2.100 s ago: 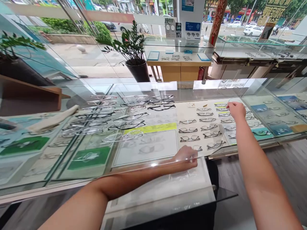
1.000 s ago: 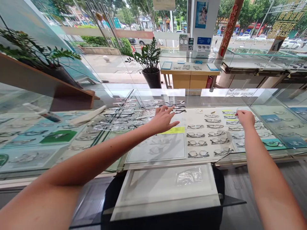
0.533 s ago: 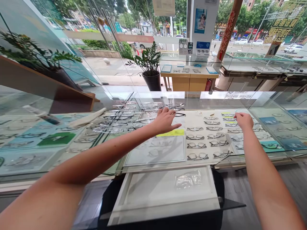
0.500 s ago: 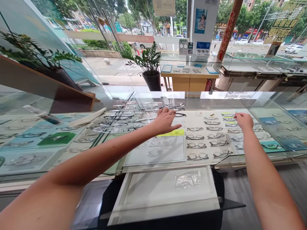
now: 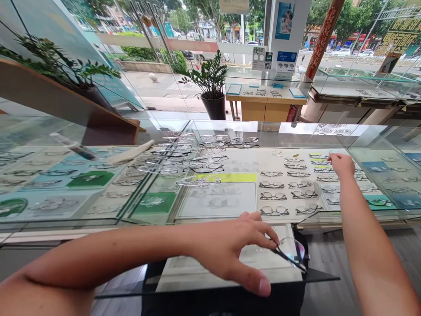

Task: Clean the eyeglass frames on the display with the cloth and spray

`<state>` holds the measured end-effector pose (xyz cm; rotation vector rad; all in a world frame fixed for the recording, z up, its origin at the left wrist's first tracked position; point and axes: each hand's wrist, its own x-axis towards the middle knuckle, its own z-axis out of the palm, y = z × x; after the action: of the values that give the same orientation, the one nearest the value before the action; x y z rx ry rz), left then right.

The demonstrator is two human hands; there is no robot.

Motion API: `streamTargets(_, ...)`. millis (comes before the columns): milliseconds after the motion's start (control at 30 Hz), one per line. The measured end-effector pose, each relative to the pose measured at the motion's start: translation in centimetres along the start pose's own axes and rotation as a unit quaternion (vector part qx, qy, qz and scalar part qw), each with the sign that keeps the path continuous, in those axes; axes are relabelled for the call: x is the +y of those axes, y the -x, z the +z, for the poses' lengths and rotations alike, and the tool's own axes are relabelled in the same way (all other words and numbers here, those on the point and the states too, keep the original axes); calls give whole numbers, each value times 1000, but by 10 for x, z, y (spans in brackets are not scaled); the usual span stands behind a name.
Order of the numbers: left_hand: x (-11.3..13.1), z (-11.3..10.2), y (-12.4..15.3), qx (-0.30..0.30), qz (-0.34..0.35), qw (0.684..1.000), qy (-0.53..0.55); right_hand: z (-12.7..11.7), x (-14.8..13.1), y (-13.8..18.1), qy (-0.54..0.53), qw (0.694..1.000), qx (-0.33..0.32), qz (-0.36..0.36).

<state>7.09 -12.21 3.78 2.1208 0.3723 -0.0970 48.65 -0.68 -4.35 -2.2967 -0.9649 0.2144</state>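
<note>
My left hand [image 5: 235,245] is over the pulled-out drawer [image 5: 184,274], its fingers closed on a pair of glasses [image 5: 291,254] with dark temples and a coloured sheen on the lens. The thumb stands away from the fingers. My right hand [image 5: 342,166] is closed in a pinch over the right part of the display case, near rows of glasses; what its fingertips hold, if anything, cannot be made out. Several loose glasses [image 5: 205,168] lie in a cluster on the glass top to the left. More pairs stand in rows [image 5: 272,196] under the glass.
A pale cloth [image 5: 133,152] lies on the glass top at the left. A brown wooden stand [image 5: 108,118] with a plant rises behind it. A potted plant [image 5: 210,81] and a second display counter [image 5: 253,107] stand beyond the case. A dark glass edge [image 5: 319,278] juts out past the drawer.
My left hand has moved from the loose glasses on the case toward me, over the drawer, with a pair of glasses now in its fingers. My right hand stays nearly in place.
</note>
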Motion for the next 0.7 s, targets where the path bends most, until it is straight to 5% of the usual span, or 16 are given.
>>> streamTargets(200, -22, 35, -12, -24, 35, 998, 43, 0, 1, -2, -7, 1000, 1, -2)
streamTargets(367, -56, 63, -36, -26, -14, 999, -18, -2, -3, 2, 6, 1000, -4, 3)
streamTargets(700, -147, 69, -103, 202, -105, 951, -209, -1, -2, 3, 2, 1000, 3, -9)
